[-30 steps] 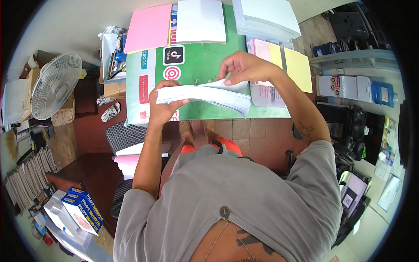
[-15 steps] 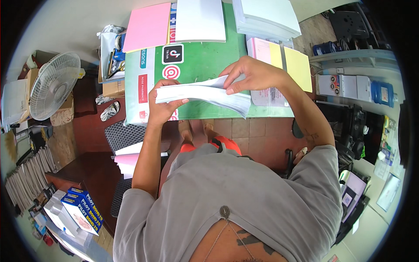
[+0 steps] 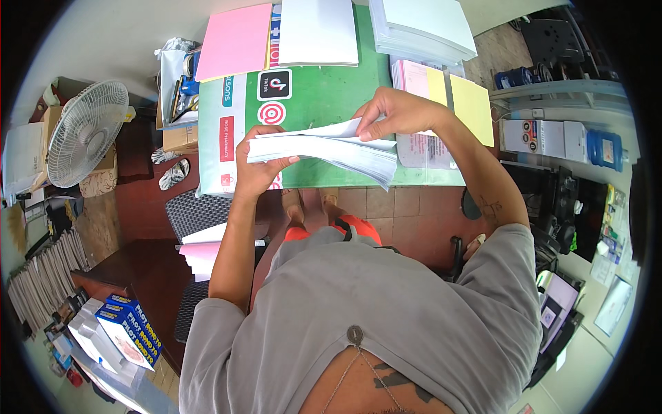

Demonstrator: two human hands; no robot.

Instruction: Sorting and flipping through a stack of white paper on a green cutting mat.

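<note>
Here's the green counter, three piles of paper at its far side: right white stack, middle white stack, pink stack. One white paper sheaf spans both hands over the near edge, splaying rightward. Left hand grips its left end; right hand, narrow, pinches upper sheets. Three printed logos show: lettered red rectangle, lettered black square, pink ringed circle.

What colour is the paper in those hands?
The paper is white, best seen in the head view.
</note>
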